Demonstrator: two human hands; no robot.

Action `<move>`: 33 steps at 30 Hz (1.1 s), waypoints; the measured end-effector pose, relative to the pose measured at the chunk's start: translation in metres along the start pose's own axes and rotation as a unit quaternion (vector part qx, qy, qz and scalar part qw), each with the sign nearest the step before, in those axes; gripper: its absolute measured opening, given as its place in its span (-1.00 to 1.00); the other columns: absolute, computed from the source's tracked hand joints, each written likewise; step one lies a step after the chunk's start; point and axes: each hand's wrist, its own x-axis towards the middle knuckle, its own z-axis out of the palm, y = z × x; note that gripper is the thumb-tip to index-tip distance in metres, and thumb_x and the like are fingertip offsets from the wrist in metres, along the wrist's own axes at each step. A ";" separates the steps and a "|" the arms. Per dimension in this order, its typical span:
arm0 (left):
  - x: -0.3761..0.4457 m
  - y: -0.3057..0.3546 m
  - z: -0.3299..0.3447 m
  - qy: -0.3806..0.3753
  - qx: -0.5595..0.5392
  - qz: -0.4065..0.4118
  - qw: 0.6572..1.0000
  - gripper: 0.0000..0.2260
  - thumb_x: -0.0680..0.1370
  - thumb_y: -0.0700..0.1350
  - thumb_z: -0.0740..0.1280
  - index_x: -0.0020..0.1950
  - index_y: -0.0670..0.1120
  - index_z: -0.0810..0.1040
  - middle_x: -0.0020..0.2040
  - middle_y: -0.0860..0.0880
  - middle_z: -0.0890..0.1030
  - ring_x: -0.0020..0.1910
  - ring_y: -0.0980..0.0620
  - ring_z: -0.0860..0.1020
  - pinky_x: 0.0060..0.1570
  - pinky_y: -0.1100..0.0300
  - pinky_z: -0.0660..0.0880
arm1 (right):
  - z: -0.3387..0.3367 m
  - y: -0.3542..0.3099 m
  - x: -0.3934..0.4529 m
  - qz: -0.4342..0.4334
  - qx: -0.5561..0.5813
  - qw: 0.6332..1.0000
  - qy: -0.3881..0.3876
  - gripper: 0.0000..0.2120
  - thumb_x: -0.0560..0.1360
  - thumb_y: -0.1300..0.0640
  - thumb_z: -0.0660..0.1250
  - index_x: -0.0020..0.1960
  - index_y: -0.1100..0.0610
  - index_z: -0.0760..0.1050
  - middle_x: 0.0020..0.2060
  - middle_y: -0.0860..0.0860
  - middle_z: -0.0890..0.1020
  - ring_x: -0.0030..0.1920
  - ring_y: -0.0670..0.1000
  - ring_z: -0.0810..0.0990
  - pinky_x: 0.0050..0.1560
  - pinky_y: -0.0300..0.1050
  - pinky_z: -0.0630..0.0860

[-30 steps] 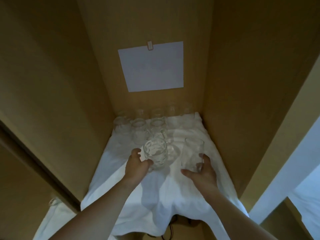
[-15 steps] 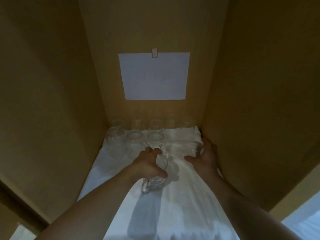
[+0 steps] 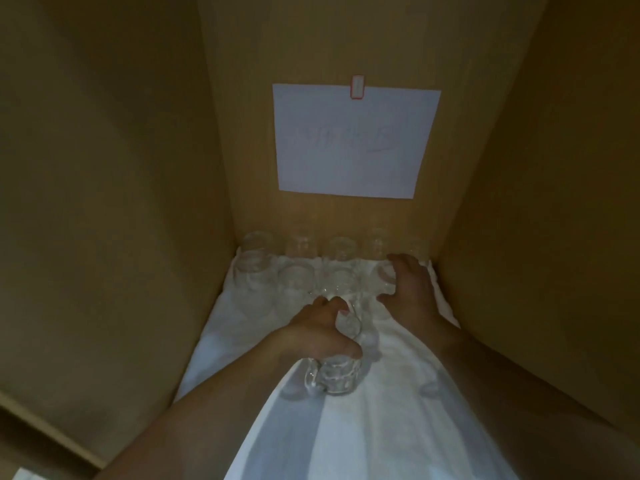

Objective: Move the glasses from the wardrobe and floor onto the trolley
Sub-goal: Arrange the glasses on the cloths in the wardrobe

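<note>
Reaching deeper than half a second ago: right hand now further back, up against the rear rows of glasses, with the left hand and its mug likewise carried further in above the cloth. Both forearms stretched into the wardrobe, over the white cloth that covers its floor.

Left hand curled round a clear handled glass mug, gripping it from above near the rim, thumb on the near side, fingertips over the far side. Mug body hanging below the palm, handle to the left of the grip, base close over the cloth; whether touching it or not, cannot tell.

Right hand spread beside a clear glass just in front of the rear row, fingers bent round its far side, thumb stretched toward the left hand. Closing on it, but not plainly clamped; grip state cannot be told.

Beyond both grips, two rows of clear glasses against the back panel, standing on the cloth's far edge. Above them, a white paper sheet held by a small clip, faint scribble on it, unreadable.
</note>
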 end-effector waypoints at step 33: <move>-0.041 0.068 0.032 0.099 -0.360 -0.039 0.927 -0.70 0.38 0.04 0.47 0.07 0.01 0.60 0.05 -0.03 0.59 -0.05 -0.01 0.57 -0.14 0.13 0.44 | -0.034 0.024 -0.143 0.189 0.689 0.678 -0.174 -0.45 0.36 0.21 0.54 0.34 0.15 0.54 0.19 0.20 0.65 0.12 0.22 0.67 0.03 0.22 0.61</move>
